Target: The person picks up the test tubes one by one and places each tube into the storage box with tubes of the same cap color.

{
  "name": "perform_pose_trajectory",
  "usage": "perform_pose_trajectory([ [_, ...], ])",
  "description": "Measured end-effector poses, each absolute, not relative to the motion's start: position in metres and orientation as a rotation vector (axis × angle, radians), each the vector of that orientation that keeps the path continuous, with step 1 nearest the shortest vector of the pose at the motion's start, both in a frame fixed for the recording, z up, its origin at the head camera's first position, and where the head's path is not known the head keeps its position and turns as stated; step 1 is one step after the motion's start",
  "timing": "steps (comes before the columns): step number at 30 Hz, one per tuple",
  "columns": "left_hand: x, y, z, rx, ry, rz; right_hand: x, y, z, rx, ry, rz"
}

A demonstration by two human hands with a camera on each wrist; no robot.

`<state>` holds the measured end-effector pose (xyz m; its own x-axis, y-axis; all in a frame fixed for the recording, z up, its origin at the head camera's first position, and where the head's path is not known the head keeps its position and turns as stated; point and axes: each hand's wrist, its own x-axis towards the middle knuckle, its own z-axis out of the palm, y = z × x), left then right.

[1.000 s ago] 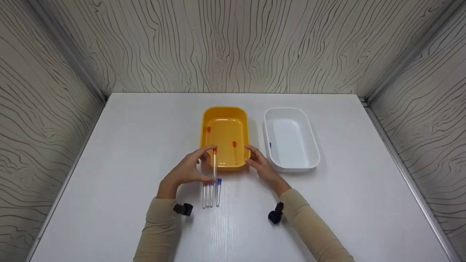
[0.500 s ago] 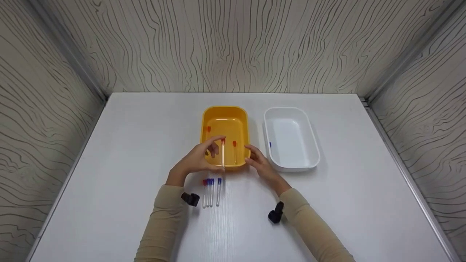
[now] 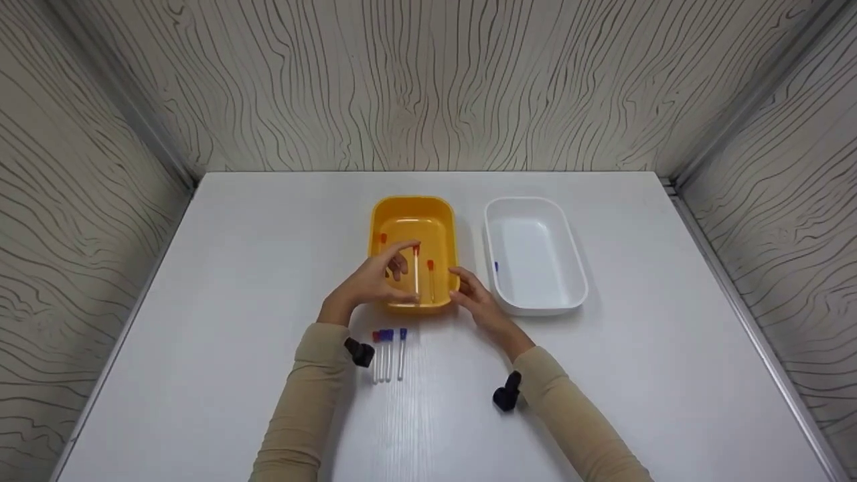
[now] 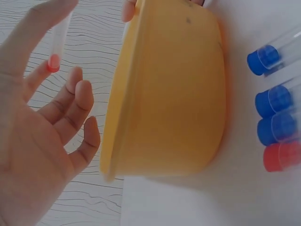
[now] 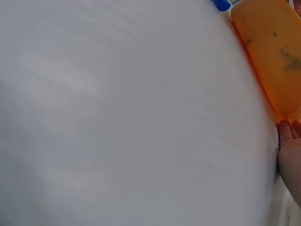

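A white tabletop (image 5: 141, 122) fills most of the view, with soft, blurred bright patches toward its left. In the upper right stands a translucent orange bin (image 5: 265, 52), cut off by the frame, dark smudges on its wall. Fingertips of the right hand (image 5: 291, 153) touch the bin's lower end, the hand cropped at the right edge. Just beside the bin's upper corner is a blue cap (image 5: 221, 4), partly cut off at the top edge.
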<state>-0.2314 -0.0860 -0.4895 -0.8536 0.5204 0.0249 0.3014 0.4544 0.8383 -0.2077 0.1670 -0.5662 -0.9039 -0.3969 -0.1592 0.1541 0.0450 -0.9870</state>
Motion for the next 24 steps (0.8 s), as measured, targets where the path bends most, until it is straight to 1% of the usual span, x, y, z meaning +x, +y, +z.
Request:
perform_pose_trajectory([
  [6,-0.237,-0.081,-0.495,0.623,2.451,1.371,-0.208,0.167,-0.566,-0.26,1.946,-1.909],
  [12,-0.243,-0.076,-0.5,0.65,2.455,1.386,-0.208,0.166,-0.564,-0.22,1.966,-1.879],
  [24,-0.247,-0.064,-0.501,0.602,2.455,1.271,-0.207,0.167,-0.566,-0.265,1.963,-1.907],
])
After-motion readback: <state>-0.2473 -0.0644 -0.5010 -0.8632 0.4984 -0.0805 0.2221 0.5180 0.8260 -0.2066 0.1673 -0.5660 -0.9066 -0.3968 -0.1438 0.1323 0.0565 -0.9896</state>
